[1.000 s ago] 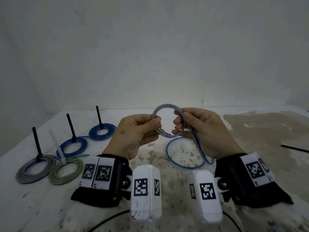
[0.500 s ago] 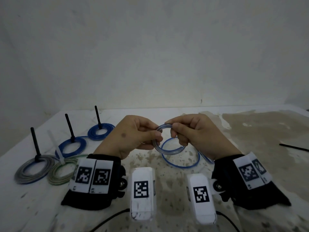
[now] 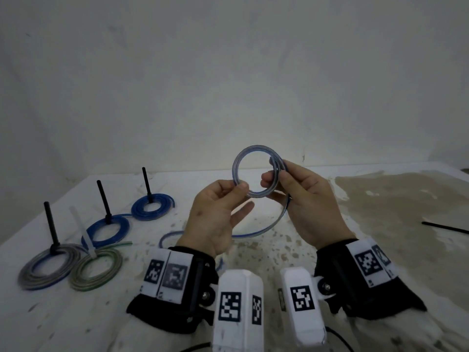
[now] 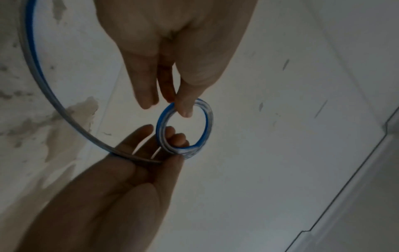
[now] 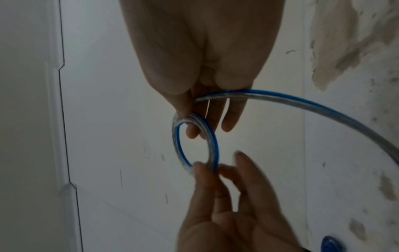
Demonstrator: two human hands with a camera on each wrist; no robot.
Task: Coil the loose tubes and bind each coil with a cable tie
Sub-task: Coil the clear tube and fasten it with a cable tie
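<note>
The desk [image 3: 380, 250], white and stained brown toward 3 o'clock, fills the lower half of the head view under a pale wall [image 3: 228, 72]. Above its middle the left hand [image 3: 215, 219] and right hand [image 3: 307, 207] hold a small coil of clear tube with a blue stripe [image 3: 253, 171] upright in the air. The left grip is a pinch: thumb and forefinger close on the coil's rim at 7 o'clock, the other fingers loosely extended below. The right grip pinches the rim at 3 o'clock, thumb in front and fingertips behind, as the left wrist view [image 4: 185, 129] also shows. From the right hand the uncoiled tail of the tube [image 3: 269, 228] drops and sweeps toward 8 o'clock across the desk, passing behind the left wrist.

At 9 o'clock lie four bound coils: a grey coil [image 3: 48, 268] and two blue coils [image 3: 107, 228] [image 3: 151, 207], each with a black cable tie standing upright, and a green coil [image 3: 97, 269] with a white cable tie [image 3: 83, 232] leaning. A loose black cable tie [image 3: 444, 227] lies at 3 o'clock, well apart from the hands.
</note>
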